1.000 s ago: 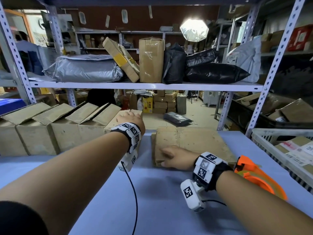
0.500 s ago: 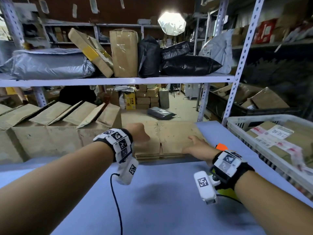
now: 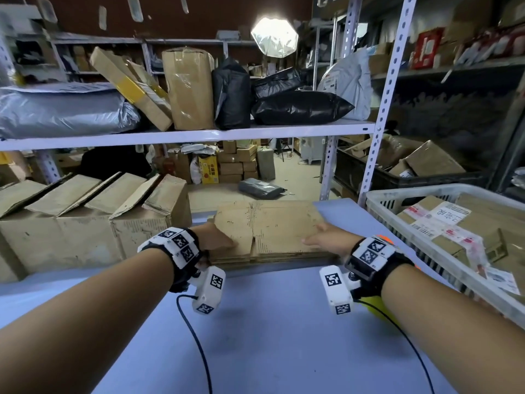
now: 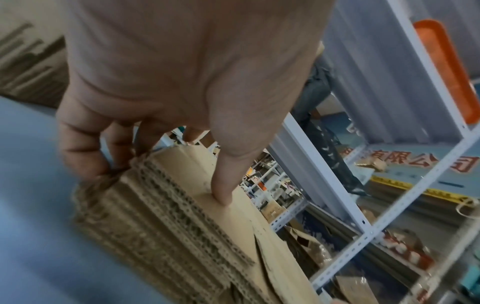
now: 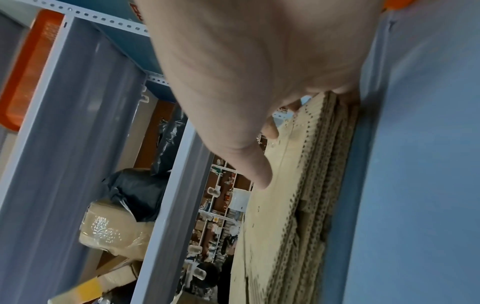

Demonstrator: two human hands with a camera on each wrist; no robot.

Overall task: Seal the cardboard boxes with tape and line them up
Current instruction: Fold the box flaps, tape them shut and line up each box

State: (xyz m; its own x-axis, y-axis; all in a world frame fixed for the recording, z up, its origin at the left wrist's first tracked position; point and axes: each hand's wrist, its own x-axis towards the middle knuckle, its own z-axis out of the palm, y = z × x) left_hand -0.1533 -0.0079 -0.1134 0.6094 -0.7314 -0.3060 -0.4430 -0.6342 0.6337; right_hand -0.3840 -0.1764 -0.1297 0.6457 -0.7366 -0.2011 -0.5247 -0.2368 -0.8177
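A stack of flattened cardboard boxes [image 3: 278, 231] lies on the blue table [image 3: 270, 336] in front of me. My left hand [image 3: 218, 240] grips its left end: in the left wrist view the thumb [image 4: 223, 185] presses on top while the fingers [image 4: 80, 148] curl round the stack's edge [image 4: 161, 205]. My right hand [image 3: 321, 237] holds the right end, thumb [image 5: 257, 170] on the top sheet [image 5: 280, 164] and fingers wrapped over the side. An orange and yellow tape dispenser [image 3: 379, 311] lies mostly hidden under my right forearm.
A row of several open-flapped cardboard boxes [image 3: 85, 223] stands at the table's left. A white plastic basket [image 3: 397, 200] with labelled parcels sits at the right. Shelf uprights [image 3: 380, 115] and a loaded shelf [image 3: 184, 135] rise behind the stack.
My left hand left the open box at the left and took the stack's left end. My right hand slid from the stack's near-left corner to its right end.
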